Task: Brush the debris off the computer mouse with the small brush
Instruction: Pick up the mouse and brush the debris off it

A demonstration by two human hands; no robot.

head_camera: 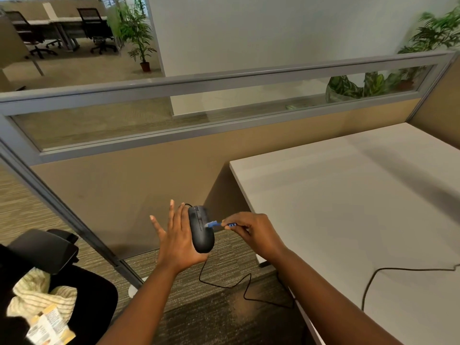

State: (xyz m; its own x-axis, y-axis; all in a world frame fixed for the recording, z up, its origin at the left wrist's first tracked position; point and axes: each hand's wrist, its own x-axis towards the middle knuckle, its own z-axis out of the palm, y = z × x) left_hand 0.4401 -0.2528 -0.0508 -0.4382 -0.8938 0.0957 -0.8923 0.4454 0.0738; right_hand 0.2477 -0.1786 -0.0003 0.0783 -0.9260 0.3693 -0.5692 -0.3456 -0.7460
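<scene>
A black wired computer mouse is held up in the air over the carpet, left of the desk, with its buttons facing right. My left hand cradles it from the left with the palm under it and the fingers stretched upward. My right hand pinches the blue handle of a small brush. The brush tip touches the mouse's right side near the buttons. The mouse's black cable hangs down in a loop and runs to the desk.
A white desk fills the right side, with the cable lying across its near part. A tan partition with a glass strip stands behind. At the lower left is a black chair holding a striped cloth and a packet.
</scene>
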